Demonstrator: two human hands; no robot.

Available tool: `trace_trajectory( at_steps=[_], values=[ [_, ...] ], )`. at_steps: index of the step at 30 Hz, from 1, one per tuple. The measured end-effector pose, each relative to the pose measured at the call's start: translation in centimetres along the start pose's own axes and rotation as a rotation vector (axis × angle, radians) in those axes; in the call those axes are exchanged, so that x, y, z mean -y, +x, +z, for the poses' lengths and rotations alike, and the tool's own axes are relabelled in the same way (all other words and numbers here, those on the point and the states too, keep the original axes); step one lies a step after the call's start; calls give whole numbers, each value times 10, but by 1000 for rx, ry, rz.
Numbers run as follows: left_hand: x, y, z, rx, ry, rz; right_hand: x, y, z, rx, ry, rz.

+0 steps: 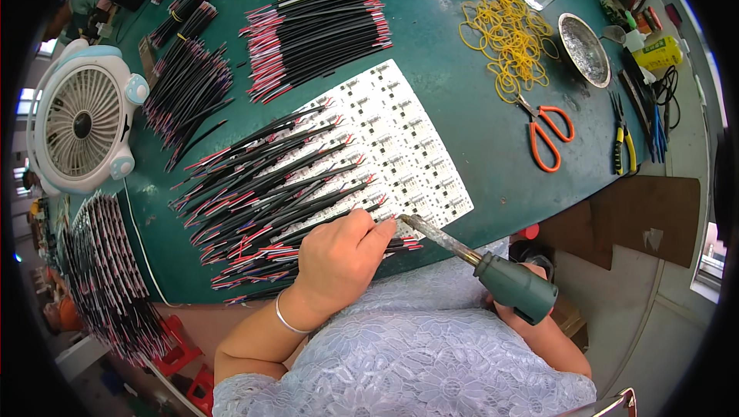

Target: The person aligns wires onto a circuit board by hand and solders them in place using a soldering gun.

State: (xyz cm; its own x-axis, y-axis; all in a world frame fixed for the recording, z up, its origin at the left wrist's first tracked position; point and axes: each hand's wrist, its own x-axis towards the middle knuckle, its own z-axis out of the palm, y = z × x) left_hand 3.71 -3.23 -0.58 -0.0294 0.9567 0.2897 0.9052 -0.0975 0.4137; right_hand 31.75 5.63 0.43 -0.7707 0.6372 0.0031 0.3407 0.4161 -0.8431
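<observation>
My left hand (pixel 339 255) is closed in a pinch over the near edge of a white circuit board panel (pixel 419 151); whatever lies between the fingertips is hidden. Black-sleeved wires (pixel 285 174) with red and white ends lie in rows across the panel's left part, some running under this hand. My right hand (pixel 531 294) is wrapped round the green handle of a soldering iron (pixel 512 286). The iron's tip reaches the panel right beside my left fingertips. Small dark components sit in rows on the panel's bare right part.
Bundles of black wires (pixel 319 40) lie behind the panel, more at the left near a white fan (pixel 81 124). Yellow rubber bands (pixel 508 32), a metal bowl (pixel 585 49), orange-handled scissors (pixel 548 136) and yellow-handled pliers (pixel 622 140) are on the green table's right side.
</observation>
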Motion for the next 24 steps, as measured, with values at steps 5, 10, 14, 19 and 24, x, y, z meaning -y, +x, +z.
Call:
trace_trajectory(
  at_steps=[5, 10, 14, 19, 24],
  values=[
    [0, 2, 0, -1, -12, -3, -5, 2, 5, -87, -105, -166],
    [-2, 2, 0, -9, -15, -23, 9, 1, -4, -48, -18, 31],
    [1, 0, -1, -10, -65, -31, 2, -5, -4, -17, 50, -40],
    [4, 2, 0, -4, -93, -14, -4, -1, -1, -24, 55, -72],
    [1, 4, -1, -2, -103, -36, -7, -5, -1, 3, 39, -41]
  ],
)
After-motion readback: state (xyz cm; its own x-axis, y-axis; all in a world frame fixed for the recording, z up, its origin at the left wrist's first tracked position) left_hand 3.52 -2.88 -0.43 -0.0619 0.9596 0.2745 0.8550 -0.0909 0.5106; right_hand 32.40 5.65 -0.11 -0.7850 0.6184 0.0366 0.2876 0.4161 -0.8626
